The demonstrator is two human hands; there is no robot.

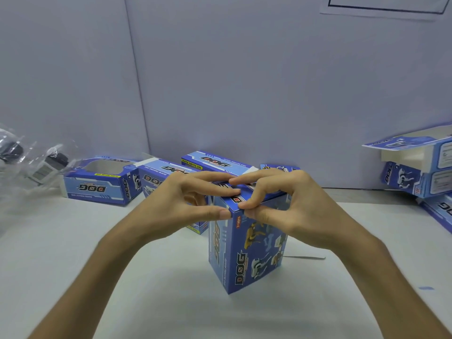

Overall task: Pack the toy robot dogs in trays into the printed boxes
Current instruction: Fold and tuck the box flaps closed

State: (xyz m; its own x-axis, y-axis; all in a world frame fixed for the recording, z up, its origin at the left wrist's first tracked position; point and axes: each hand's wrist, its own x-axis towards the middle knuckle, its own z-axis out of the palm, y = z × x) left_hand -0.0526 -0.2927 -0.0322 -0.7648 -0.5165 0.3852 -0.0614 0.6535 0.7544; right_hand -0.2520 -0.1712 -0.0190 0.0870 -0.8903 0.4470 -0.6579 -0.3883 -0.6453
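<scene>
A blue printed box (pixel 247 250) marked DOG stands upright on end in the middle of the white table. Both hands are at its top end. My left hand (pixel 181 201) lays its fingers flat across the top flap, with the thumb against the near corner. My right hand (pixel 286 204) pinches the top edge of the box between thumb and fingers. What is inside the box is hidden. Two bagged toy robot dogs (pixel 46 165) lie at the far left in clear plastic.
Several more printed boxes (pixel 97 184) lie on their sides behind the hands, along the grey back wall. A stack of boxes (pixel 420 167) with an open flap sits at the right edge. A flat strip (pixel 305 256) lies right of the upright box.
</scene>
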